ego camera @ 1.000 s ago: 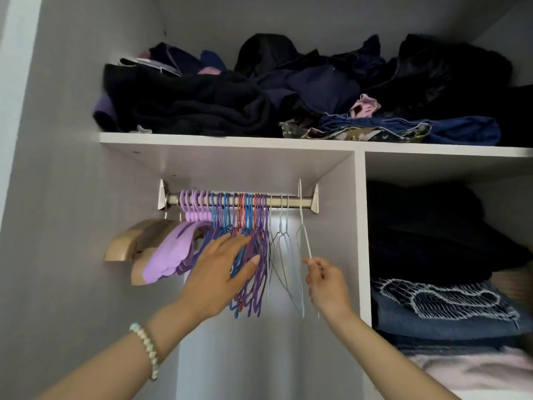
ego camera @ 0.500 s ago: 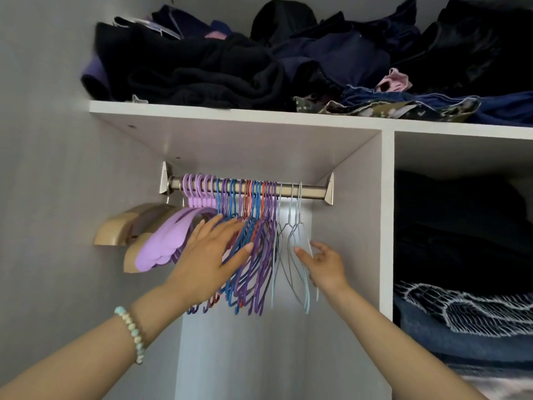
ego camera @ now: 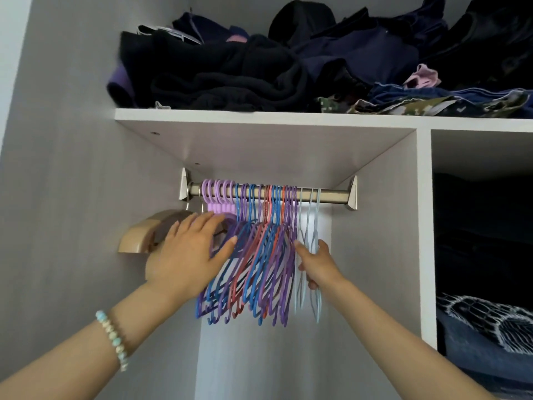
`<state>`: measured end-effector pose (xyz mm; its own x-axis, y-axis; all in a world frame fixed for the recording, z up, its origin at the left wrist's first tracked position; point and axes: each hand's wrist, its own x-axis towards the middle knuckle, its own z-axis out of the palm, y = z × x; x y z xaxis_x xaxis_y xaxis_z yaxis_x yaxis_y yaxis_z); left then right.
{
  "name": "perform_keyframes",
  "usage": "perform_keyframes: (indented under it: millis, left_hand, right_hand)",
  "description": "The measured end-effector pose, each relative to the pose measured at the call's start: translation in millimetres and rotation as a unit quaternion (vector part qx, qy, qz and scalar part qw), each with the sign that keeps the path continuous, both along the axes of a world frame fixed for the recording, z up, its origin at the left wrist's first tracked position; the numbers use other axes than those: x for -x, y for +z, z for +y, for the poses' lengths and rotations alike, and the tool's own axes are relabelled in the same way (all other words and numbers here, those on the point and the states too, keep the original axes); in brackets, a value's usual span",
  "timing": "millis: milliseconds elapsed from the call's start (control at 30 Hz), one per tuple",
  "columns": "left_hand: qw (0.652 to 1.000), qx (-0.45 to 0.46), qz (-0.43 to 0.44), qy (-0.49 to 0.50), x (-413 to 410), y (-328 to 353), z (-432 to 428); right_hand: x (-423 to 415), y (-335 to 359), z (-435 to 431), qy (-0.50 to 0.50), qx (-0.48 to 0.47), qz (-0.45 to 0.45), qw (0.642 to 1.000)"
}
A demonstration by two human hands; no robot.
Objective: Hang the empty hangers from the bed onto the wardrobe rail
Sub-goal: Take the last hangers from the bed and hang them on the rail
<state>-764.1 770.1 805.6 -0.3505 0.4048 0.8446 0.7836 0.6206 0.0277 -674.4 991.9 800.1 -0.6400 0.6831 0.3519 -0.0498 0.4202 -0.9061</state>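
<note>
Tan hanger (ego camera: 138, 238): your left hand (ego camera: 187, 255) covers its right half.
Right hand (ego camera: 317, 264): fingers buried among pale hangers (ego camera: 308, 215) — grip unclear.
Folded clothes (ego camera: 478, 321): cut by right edge.

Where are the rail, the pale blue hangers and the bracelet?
rail (ego camera: 334, 195), head view, bare right stretch.
pale blue hangers (ego camera: 309, 217), head view, upper necks.
bracelet (ego camera: 114, 339), head view, middle beads.

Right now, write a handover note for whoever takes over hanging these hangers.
Left hand: open, fingers spread against the coloured hangers on the rail.
Right hand: grips the pale blue hangers, whose hooks are over the rail.
Done: every hanger in view is hung.
Left: release, tidy the row; the bed is out of view, so check for more hangers.
</note>
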Motion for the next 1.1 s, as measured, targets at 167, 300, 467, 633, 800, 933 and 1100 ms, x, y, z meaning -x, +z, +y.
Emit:
perform_keyframes:
  millis: [167,300,467,633,800,933,1100]
  left_hand:
    - [0.998,-0.01,-0.047,-0.034,13.7,-7.4,-1.6]
    - [0.997,0.014,-0.062,-0.036,7.2,-8.6,6.1]
    - [0.996,0.022,-0.083,-0.028,0.6,-13.9,11.7]
    - [0.992,0.028,-0.124,-0.005,-10.0,-21.7,22.5]
    - [0.991,0.035,-0.128,-0.007,-6.5,-24.6,28.1]
    - [0.99,0.033,-0.137,-0.016,-4.8,-26.1,30.1]
    - [0.987,0.031,-0.155,-0.035,-7.4,-27.4,24.9]
  right_hand:
    - [24.0,5.4,-12.4,0.027,-0.051,-0.039,0.998]
    - [21.0,22.4,-25.0,0.052,-0.119,-0.12,0.984]
    - [10.3,40.6,-16.1,0.0,-0.225,-0.249,0.942]
    - [46.0,73.9,-10.1,-0.03,-0.529,-0.139,0.837]
    - [90.1,92.9,6.8,-0.013,-0.607,-0.195,0.77]
    - [110.4,95.4,16.6,-0.019,-0.589,-0.203,0.782]
    - [111.8,103.9,-4.7,-0.009,-0.617,-0.191,0.763]
